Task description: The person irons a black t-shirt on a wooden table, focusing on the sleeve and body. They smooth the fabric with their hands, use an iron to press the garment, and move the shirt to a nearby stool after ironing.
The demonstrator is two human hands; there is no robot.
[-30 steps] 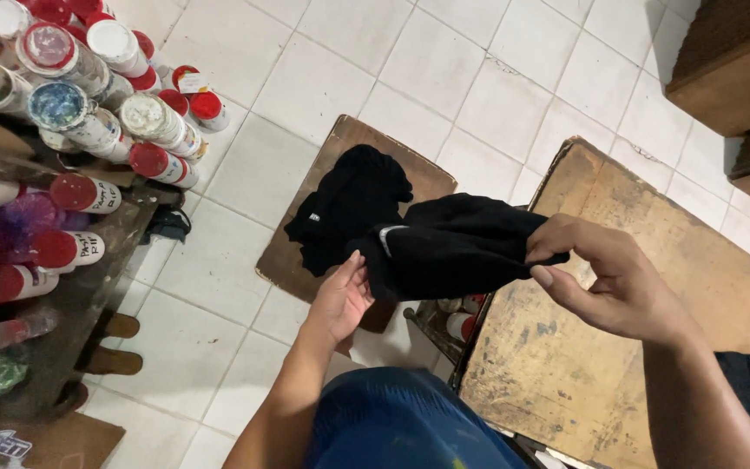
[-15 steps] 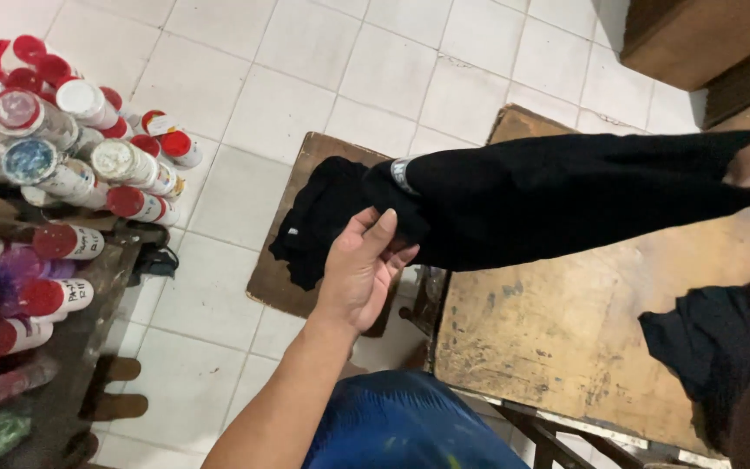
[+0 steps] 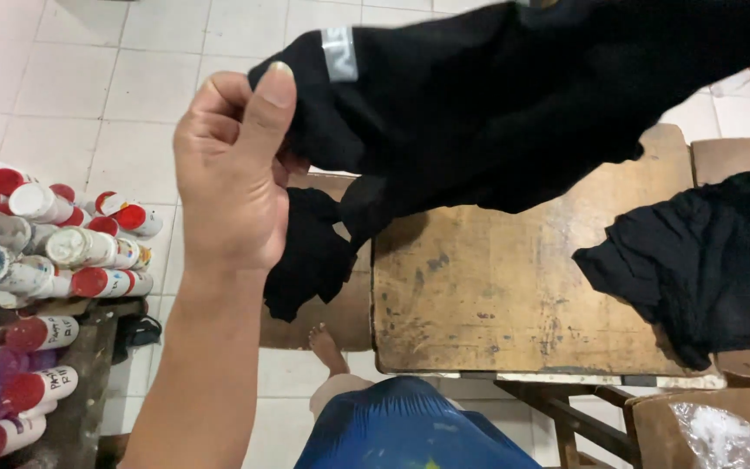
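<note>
Left hand pinched a black garment bearing a grey tag; right hand lay out of frame above the table.

The black garment runs off the top and right edges, so the right hand's nowhere in shot. The red-capped bottles get cropped at the left (labels too small anyway), and the raised cloth hides part of the wooden table.
</note>
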